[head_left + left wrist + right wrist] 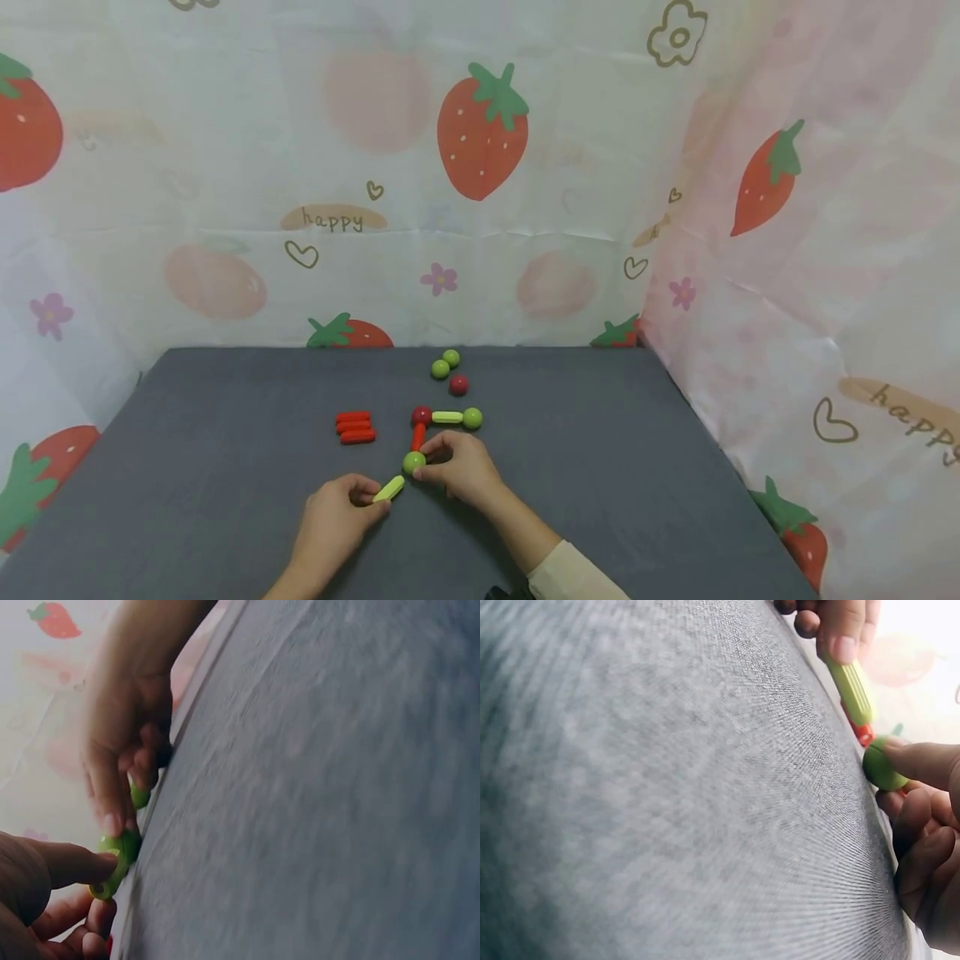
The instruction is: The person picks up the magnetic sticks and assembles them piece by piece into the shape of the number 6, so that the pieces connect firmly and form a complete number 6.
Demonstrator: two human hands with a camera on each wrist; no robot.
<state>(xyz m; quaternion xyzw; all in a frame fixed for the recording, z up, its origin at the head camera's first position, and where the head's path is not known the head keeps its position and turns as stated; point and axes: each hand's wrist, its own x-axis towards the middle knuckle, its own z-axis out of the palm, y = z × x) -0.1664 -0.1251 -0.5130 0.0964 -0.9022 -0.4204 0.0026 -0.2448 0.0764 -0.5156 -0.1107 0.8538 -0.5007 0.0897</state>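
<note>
My left hand (333,515) pinches a yellow-green ribbed rod (390,488) between thumb and fingers, its free end pointing at a green ball (413,463). That ball is pinched by my right hand (467,472), thumb on the near side. From the ball a red rod (418,437) leads up to a dark red ball (422,415). A second yellow-green rod (447,417) runs right from the red ball to another green ball (472,418). In the right wrist view, the held rod (852,690) comes down close to the green ball (883,765).
Several red rods (355,437) lie side by side left of the joined pieces. Behind them are two loose green balls (440,369) and a loose red ball (459,385). Strawberry-printed cloth (480,275) stands along the back and right sides of the dark grey table (585,467).
</note>
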